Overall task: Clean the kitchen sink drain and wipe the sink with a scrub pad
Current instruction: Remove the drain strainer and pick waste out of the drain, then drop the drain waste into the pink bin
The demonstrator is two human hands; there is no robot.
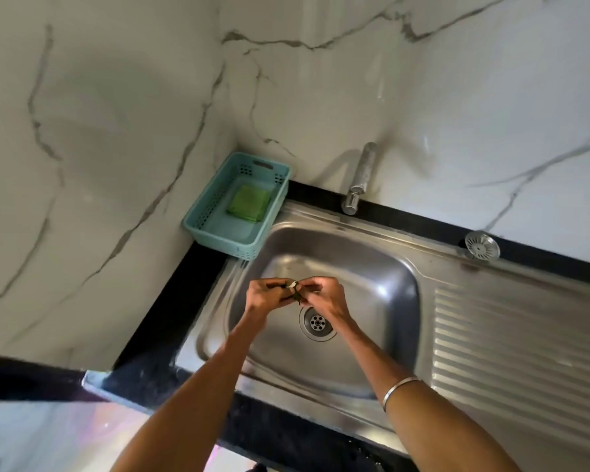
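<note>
While white marble-veined wall panels [321,97] rise behind it, the black stone counter [157,332] carries a stainless steel sink with a ribbed draining board [511,335] set into its corner. At the far left corner of the counter, touching the sink's rim, stands a pale teal perforated plastic basket [201,216] with a square green scrub pad [249,203] lying flat inside. A steel tap [360,180] stands at the sink's back edge. The round steel drain [317,323] sits open in the basin floor, and its round perforated strainer lid [482,246] rests at the draining board's back edge. Above the basin, just beyond the drain, the left hand [269,296] and the right hand [321,294] meet, fingers curled, together pinching a small dark green scrap of debris [294,291].
</note>
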